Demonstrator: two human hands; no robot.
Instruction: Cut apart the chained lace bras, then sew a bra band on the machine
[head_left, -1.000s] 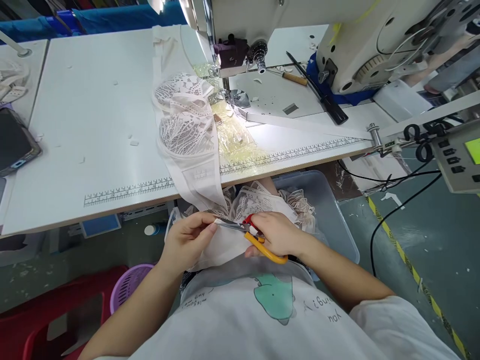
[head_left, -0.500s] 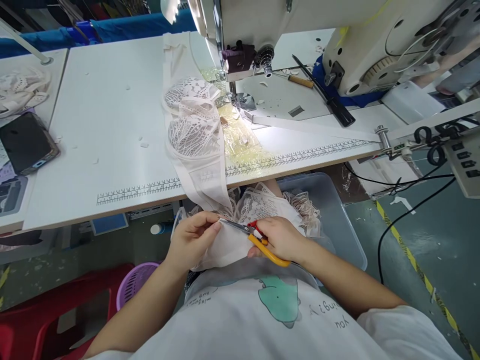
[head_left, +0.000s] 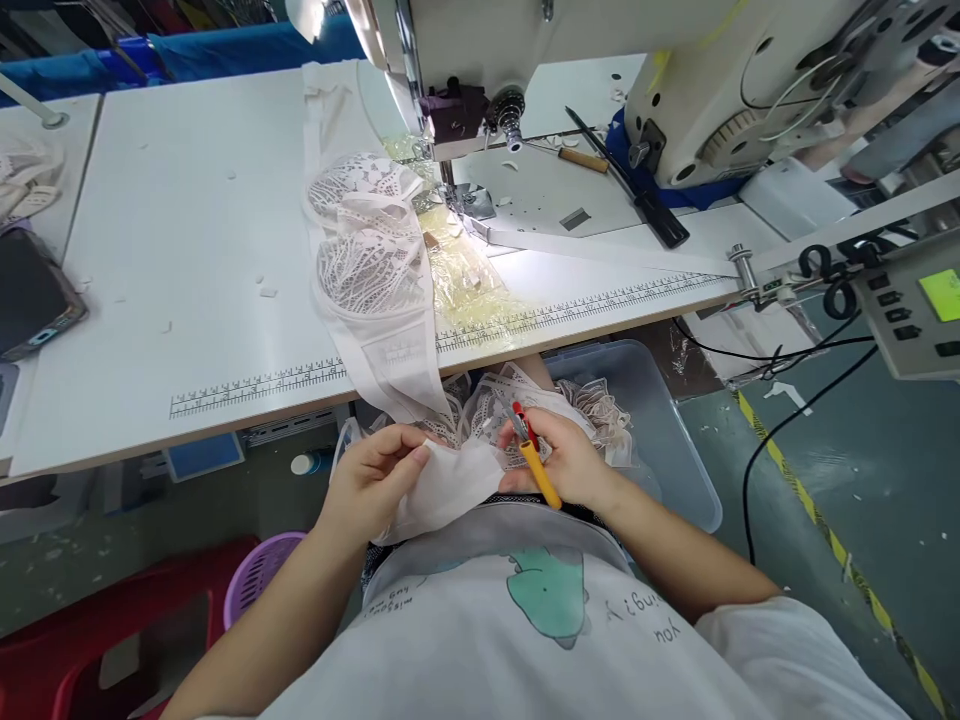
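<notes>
Between thumb and fingers, my left hand (head_left: 382,475) pinches the edge of a white lace bra (head_left: 457,485) that lies over my lap. My right hand (head_left: 566,455) is closed around small scissors (head_left: 538,470) with one orange and one red handle. The scissor blades point up and away from the cloth edge. The right fingertips are at the cloth's right side; whether they grip it too I cannot tell. Another part of the lace bra (head_left: 371,270) lies on the table and hangs over its front edge towards my lap.
A sewing machine (head_left: 480,100) stands over the white table (head_left: 202,250), its ruler strip along the front edge. A black-handled tool (head_left: 660,215) and a wooden-handled awl (head_left: 583,160) lie by it. Below is a clear plastic bin (head_left: 675,450) with lace pieces; a red stool (head_left: 150,610) stands left.
The scissors have swung from lying along the cloth edge near my left hand to pointing upward in my right hand. My left hand still pinches the cloth. The view has shifted slightly.
</notes>
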